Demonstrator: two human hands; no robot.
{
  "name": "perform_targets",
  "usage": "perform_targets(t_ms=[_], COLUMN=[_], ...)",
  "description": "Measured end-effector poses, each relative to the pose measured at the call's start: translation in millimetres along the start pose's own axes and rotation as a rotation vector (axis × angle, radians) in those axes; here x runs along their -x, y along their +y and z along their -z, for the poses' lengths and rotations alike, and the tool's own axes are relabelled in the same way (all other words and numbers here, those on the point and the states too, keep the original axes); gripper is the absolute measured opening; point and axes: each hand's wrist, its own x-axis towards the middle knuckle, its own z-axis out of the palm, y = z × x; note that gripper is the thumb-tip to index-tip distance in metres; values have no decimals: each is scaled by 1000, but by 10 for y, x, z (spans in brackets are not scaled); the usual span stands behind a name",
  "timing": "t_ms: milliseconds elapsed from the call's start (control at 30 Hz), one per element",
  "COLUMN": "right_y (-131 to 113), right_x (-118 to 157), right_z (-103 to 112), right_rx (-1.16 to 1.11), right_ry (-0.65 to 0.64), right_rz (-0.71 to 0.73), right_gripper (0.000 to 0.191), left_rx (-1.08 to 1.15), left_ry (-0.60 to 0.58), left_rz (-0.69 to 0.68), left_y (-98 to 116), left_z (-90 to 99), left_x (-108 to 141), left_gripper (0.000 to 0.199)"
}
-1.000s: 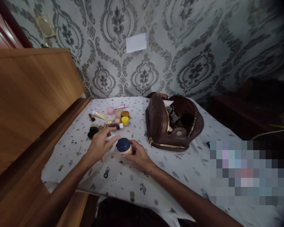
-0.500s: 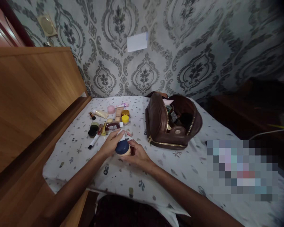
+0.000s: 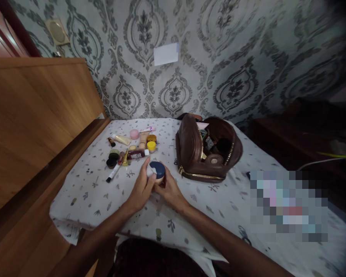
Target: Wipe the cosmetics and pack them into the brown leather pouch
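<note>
Over the front of the table, a small jar (image 3: 157,170) with a dark blue lid and a cream-coloured body is gripped in my right hand (image 3: 170,188), fingers wrapped round its right side. A crumpled white wipe or tissue (image 3: 150,171) is pinched in my left hand (image 3: 142,186) and pressed against the jar's left side. Beyond my hands lie a dark red bottle (image 3: 137,154) with a white cap, a yellow-lidded jar (image 3: 151,146), a beige tube (image 3: 144,139) and a white tube with a black cap (image 3: 113,174).
An unzipped brown leather bag (image 3: 207,154) with items inside stands right of my hands. Further left are a pink jar (image 3: 134,134), a cream tube (image 3: 122,139) and dark round pots (image 3: 113,161). A wooden panel (image 3: 40,115) borders the left; patterned wall behind.
Both hands have shifted slightly, with the jar turned more upright and its blue lid facing up. My left hand has moved the white wipe round to the jar's left side.
</note>
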Motion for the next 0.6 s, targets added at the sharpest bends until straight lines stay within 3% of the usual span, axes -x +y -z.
perform_targets(t_ms=[133,233,333,467,600], right_y=[-40,15,41,-10,-33], right_x=[5,-13,-14,15,28], right_z=[13,19,9,-19,-33], right_rx=[-254,-285,-264,-357,-553], right_ry=[-194,-221,-214,-200,-145], right_rz=[-92,-201,-260,-290,-350], right_gripper=[64,78,91,71,52], left_rx=[-12,-40,-56,-176,-467], left_ry=[113,150,99,8,-140], left_rz=[55,113,74,-138,-505], left_y=[-29,-15,14,41,27], left_z=[133,213,219,209,243], left_x=[-107,-134,-86,6,40], left_gripper=[52,47,44,40,46])
